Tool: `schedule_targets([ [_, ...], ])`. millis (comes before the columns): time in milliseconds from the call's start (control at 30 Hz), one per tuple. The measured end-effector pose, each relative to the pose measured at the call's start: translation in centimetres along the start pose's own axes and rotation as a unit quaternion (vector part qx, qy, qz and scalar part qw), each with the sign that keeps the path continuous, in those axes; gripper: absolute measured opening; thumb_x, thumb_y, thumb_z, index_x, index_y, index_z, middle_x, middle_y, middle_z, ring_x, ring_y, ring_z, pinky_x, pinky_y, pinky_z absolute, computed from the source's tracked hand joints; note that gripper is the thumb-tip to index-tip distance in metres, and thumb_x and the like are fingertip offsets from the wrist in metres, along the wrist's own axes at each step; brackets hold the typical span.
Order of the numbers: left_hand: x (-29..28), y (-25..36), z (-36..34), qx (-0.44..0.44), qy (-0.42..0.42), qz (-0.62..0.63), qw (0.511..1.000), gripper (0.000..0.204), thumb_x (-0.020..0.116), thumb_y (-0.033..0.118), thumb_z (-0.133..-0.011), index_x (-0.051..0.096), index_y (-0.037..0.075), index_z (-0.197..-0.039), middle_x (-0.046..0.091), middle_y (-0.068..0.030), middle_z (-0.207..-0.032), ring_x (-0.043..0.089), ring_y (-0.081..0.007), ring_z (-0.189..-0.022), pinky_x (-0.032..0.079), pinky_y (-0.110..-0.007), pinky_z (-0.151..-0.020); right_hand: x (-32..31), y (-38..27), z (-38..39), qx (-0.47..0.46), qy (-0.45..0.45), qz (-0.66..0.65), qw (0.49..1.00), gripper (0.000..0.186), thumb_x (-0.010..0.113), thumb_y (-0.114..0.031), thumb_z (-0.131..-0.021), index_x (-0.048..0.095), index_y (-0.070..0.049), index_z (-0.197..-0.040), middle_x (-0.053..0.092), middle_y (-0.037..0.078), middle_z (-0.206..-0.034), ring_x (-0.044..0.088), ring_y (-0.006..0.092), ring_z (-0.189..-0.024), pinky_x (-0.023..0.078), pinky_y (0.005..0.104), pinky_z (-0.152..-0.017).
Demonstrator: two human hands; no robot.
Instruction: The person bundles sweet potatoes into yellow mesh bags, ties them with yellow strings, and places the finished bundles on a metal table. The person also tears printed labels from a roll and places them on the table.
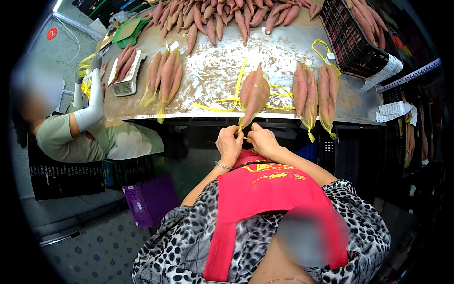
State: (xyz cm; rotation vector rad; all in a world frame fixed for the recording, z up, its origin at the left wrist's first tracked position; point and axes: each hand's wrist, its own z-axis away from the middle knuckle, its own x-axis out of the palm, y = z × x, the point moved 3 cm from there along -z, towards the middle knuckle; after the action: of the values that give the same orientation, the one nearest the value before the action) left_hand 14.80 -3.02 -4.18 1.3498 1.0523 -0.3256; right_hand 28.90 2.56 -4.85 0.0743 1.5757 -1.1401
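Note:
A yellow net bag of sweet potatoes [255, 92] lies at the table's front edge, its gathered end pointing toward me. My left hand [230, 144] pinches that end of the netting, fingers closed. Beside it my right hand [263, 140] is also closed on the yellow netting, close to the left fingertips. Loose yellow ties [226, 102] spread on the table behind and on both sides of this bag. To the right lie two more filled net bags [306, 92], their ends tied and hanging over the edge. Further left are other filled net bags [169, 78].
A heap of loose sweet potatoes [227, 16] covers the table's far side. A black crate [352, 40] stands at the back right. At left, a co-worker in grey sleeves [92, 111] handles yellow netting near a scale [125, 87]. A purple crate [150, 201] sits on the floor.

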Motion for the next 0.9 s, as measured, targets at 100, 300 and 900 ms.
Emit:
schedule_targets([
  [100,-0.4,-0.3,0.0,-0.006,0.001,-0.017,1.0,0.007,0.07,0.013,-0.079,0.067,0.007,-0.082,0.063,-0.0048,-0.077,0.061,-0.027,-0.081,0.05,-0.042,-0.065,-1.8,-1.0,0.2,-0.049,0.014,0.045,0.998,0.017,0.069,-0.021,-0.086,0.065,-0.005,-0.084,0.054,0.011,-0.094,0.061,0.0301,-0.086,0.047,0.0449,-0.074],
  [300,-1.7,0.4,-0.4,0.119,0.056,-0.085,0.988,0.01,0.07,0.011,-0.077,0.066,0.008,-0.085,0.063,-0.0033,-0.09,0.06,-0.0247,-0.087,0.051,-0.038,-0.066,-5.0,-1.6,-2.7,-0.135,0.032,0.064,0.988,0.009,0.063,-0.016,-0.087,0.065,-0.009,-0.081,0.063,0.01,-0.091,0.064,0.0295,-0.088,0.045,0.0452,-0.074],
  [900,-3.6,-2.8,-5.3,0.402,-0.085,-0.034,0.911,0.019,0.066,-0.001,-0.076,0.057,-0.001,-0.093,0.061,-0.0124,-0.101,0.061,-0.0304,-0.092,0.053,-0.039,-0.081,0.2,0.7,-14.4,-0.212,0.029,-0.067,0.974,0.017,0.068,-0.022,-0.083,0.069,-0.006,-0.087,0.063,0.014,-0.091,0.06,0.0344,-0.094,0.046,0.0441,-0.083],
])
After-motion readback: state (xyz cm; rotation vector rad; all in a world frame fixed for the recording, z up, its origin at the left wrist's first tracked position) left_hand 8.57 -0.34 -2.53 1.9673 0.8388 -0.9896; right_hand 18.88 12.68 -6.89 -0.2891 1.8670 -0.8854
